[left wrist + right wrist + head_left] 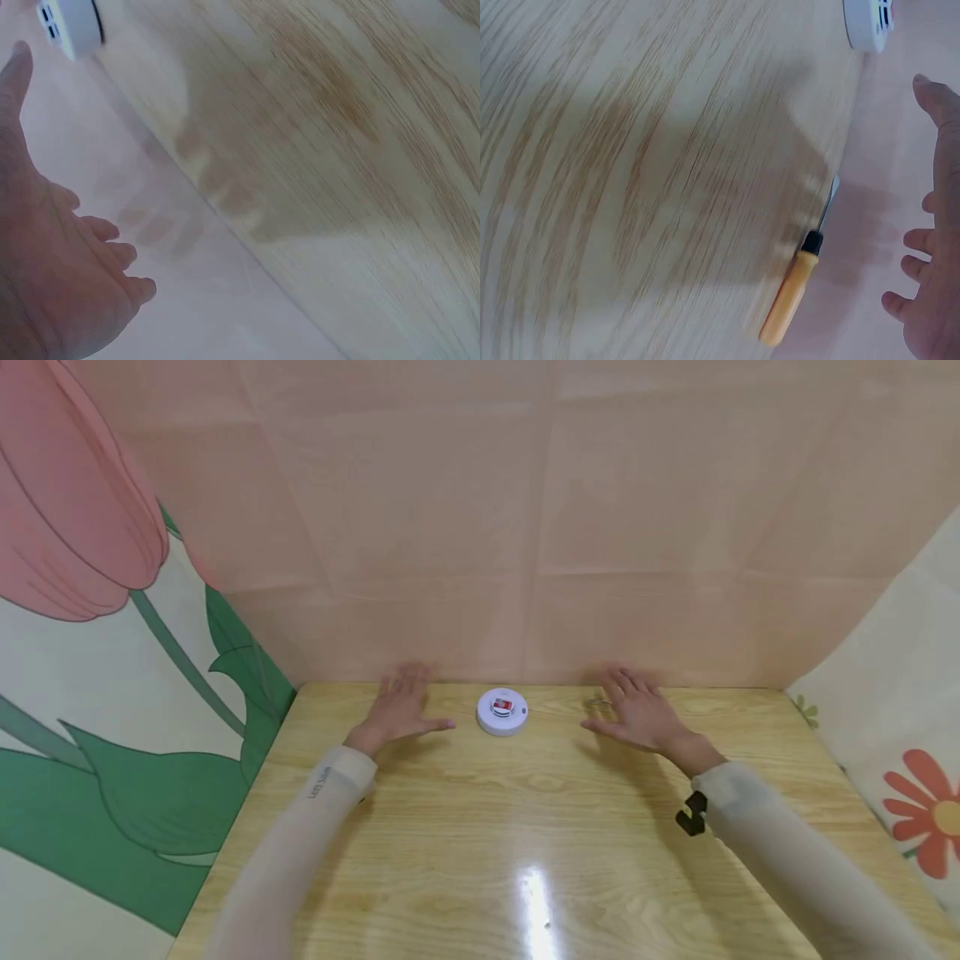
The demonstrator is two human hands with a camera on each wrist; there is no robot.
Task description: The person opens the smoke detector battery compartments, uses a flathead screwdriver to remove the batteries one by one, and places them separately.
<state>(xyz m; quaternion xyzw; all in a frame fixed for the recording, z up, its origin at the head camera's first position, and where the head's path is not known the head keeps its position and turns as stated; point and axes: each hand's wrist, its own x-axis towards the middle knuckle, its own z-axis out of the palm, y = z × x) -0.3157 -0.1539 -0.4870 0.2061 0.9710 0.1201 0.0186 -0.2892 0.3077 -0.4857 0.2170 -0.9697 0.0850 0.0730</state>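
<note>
A round white smoke detector with a red label on its raised middle sits near the table's back edge, between the two hands. My left hand hovers left of it, fingers spread and thumb pointing toward it, touching nothing. To its right, my right hand is held above the table with spread fingers, also holding nothing. Beneath the right hand lies a screwdriver with an orange-yellow handle, black collar and metal shaft; the right wrist view shows it along the back edge, while the head view mostly hides it behind the hand.
The wood-grain table ends at the back against a pinkish-beige cloth. Printed flower panels stand at both sides, a tulip on the left and a red flower on the right. Light glares off the table's front middle.
</note>
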